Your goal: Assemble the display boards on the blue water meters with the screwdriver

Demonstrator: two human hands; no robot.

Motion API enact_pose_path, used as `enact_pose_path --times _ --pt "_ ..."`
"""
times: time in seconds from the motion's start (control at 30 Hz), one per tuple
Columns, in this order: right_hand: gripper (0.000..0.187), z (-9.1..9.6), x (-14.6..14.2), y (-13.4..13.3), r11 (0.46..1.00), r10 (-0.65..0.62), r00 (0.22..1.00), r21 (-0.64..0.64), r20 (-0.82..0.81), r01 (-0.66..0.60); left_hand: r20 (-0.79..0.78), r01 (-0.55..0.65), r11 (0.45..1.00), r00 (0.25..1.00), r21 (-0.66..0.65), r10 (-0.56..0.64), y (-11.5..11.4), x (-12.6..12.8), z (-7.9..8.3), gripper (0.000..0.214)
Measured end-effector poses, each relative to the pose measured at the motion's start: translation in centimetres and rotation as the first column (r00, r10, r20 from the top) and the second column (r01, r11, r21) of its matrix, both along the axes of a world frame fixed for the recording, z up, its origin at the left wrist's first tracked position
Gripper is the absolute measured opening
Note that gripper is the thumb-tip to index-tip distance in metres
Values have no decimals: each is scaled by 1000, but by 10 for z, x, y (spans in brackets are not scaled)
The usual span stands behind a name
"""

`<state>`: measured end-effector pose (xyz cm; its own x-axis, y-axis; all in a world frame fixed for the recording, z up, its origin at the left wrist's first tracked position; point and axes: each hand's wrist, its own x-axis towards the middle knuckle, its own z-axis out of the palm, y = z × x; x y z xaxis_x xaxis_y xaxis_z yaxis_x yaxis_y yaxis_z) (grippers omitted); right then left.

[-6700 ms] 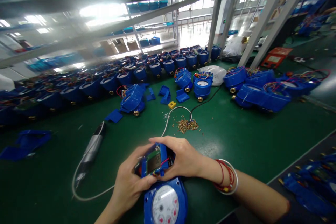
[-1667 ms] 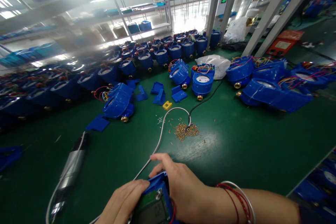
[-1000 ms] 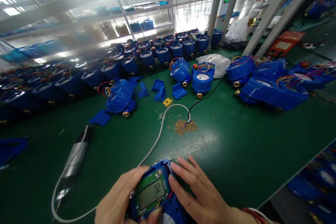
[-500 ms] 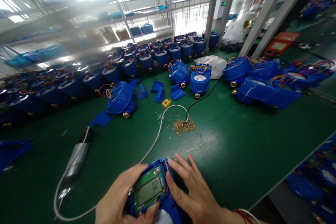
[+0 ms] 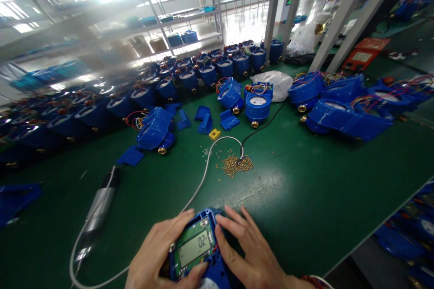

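A blue water meter [image 5: 219,271] with an uncovered green circuit board [image 5: 185,240] is at the bottom middle. Its LCD screen [image 5: 195,248] reads about 0.2. My left hand [image 5: 156,253] wraps the case's left side, its thumb lying across the lower edge of the board. On the right side, my right hand [image 5: 249,248] has its thumb and index finger against the case rim by a red wire, the other fingers stretched forward. The underside of the meter is hidden. Beyond it lies a pile of small brass screws [image 5: 235,165] on the green table [image 5: 298,189].
A silver-and-black electric screwdriver [image 5: 100,207] lies at left, its pale cable [image 5: 203,180] curving beside my left hand. Further back are blue plastic covers [image 5: 203,119], a yellow block [image 5: 214,134] and several wired meters [image 5: 156,131]. More meters [image 5: 346,113] stand at right.
The meter and both hands have shifted slightly down and right in view. My right-hand fingers have moved a little closer to the rim. The screen reading looks the same.
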<state>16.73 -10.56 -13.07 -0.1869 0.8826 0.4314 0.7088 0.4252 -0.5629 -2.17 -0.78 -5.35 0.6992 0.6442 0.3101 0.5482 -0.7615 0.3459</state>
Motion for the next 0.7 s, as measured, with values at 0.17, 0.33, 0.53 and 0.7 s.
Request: enact_pose_path --times 0.17,0.33,0.53,0.7 --pt "73 9 14 9 988 132 964 -43 -229 -146 -20 -71 987 997 -144 69 -2 -2 -1 60" --pt "82 38 23 39 926 223 866 -179 -447 -331 10 -110 959 993 -260 117 -8 2 -1 64" --pt "65 53 28 58 872 219 782 -243 -584 -426 157 0 773 979 -635 129 -6 -6 6 70" --pt "64 56 31 58 853 186 790 -304 -584 -425 280 105 481 909 -870 308 -6 -21 7 55"
